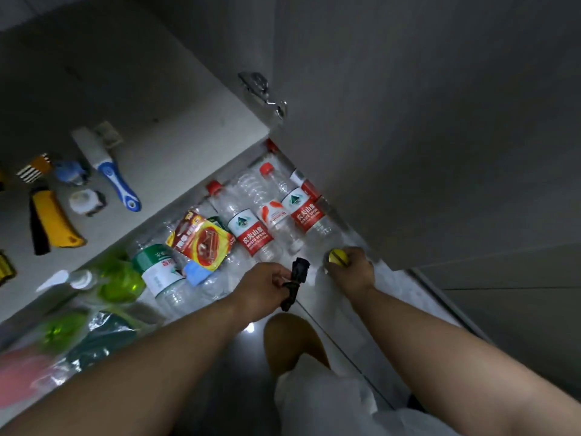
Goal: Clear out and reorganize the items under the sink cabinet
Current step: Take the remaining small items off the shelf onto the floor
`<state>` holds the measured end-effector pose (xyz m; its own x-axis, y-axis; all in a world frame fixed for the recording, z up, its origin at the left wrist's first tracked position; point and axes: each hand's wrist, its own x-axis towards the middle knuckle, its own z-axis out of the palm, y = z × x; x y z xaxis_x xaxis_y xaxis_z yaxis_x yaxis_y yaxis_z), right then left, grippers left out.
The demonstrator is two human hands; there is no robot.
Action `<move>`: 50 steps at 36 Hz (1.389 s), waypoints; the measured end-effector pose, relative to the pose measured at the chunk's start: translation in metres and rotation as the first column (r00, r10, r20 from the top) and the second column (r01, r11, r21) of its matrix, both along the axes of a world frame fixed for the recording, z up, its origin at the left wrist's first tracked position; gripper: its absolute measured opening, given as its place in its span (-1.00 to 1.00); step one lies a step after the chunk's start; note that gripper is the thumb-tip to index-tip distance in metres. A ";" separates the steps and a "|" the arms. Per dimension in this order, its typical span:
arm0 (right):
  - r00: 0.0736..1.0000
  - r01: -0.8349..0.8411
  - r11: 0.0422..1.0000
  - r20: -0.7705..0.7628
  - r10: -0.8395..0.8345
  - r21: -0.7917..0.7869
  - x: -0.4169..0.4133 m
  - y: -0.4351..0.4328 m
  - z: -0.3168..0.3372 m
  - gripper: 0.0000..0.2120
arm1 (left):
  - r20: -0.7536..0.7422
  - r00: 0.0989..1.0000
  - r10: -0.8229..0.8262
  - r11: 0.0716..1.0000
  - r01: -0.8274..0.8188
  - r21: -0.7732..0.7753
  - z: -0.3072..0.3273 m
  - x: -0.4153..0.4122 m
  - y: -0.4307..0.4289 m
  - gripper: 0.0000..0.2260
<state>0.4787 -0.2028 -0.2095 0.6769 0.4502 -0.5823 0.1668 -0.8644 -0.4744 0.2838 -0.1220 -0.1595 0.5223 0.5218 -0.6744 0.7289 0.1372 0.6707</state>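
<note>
Cabinet [386,278] under the sink stands open, its wide grey door [440,136] swung out on the right. Its pale floor is crowded with plastic bottles [251,228] lying on their sides and touching one another. The door hangs close above the right hand [355,269], so a quick lift of that arm would likely knock it. The bottles are round and smooth; pulling one out could send its neighbours rolling onto the dark glossy floor. A snack packet [201,243] resting on top of them would probably slide off. Both hands are occupied, so nothing is free to catch a spill. The door is flat and matte, with a shiny metal hinge [264,92]. The bottles are thin, clear and ribbed, with red caps and red-and-white labels. The packet is glossy, crinkled, red and yellow. The left hand [261,287] has its fingers clenched on a narrow black object [294,281]; what it is cannot be told. The right hand's fingers curl round a small, smooth yellow ball-like thing [338,257] at the cabinet's front edge.
</note>
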 end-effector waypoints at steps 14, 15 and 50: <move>0.814 0.153 0.983 -0.577 -0.066 0.105 -0.043 -0.019 0.021 -0.73 | 0.006 1.000 0.031 0.991 -0.031 0.130 -0.014 0.025 -0.015 -0.81; 0.825 0.167 0.981 -0.558 -0.084 0.100 -0.043 -0.020 0.020 -0.75 | 0.011 1.000 0.030 0.991 -0.031 0.129 -0.013 0.024 -0.014 -0.82; 0.414 -0.909 0.402 0.112 0.904 0.112 -0.171 0.222 0.146 -0.94 | -0.305 0.920 0.248 0.744 0.021 0.668 0.100 -0.207 0.146 -0.68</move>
